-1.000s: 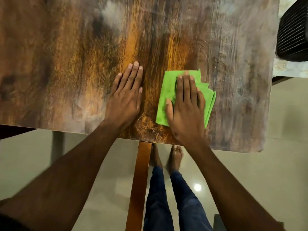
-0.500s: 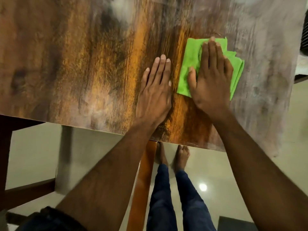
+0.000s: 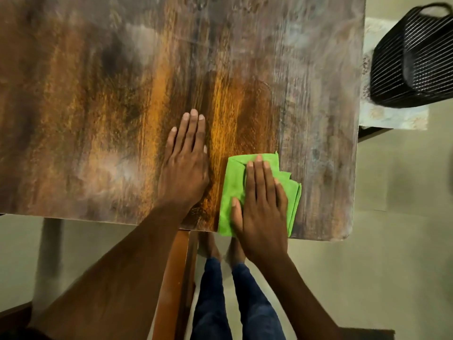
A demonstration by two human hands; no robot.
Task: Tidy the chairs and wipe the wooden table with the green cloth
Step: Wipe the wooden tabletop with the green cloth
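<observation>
The wooden table [image 3: 98, 99] fills most of the view, its top streaked brown and orange. A folded green cloth [image 3: 232, 182] lies at the table's near edge, right of centre. My right hand [image 3: 262, 202] presses flat on the cloth with straight fingers, and its heel reaches over the edge. My left hand [image 3: 186, 163] rests flat on the bare wood just left of the cloth, fingers straight and together.
A black ribbed basket [image 3: 414, 60] stands on a pale patterned surface [image 3: 392, 119] beyond the table's right edge. A brown wooden rail [image 3: 171, 285] runs below the near edge beside my legs [image 3: 213, 303]. A table leg [image 3: 47, 256] stands at the lower left.
My right hand has drawn the green cloth back toward me, from farther up the table to its near edge. My left hand stays flat on the wood beside it.
</observation>
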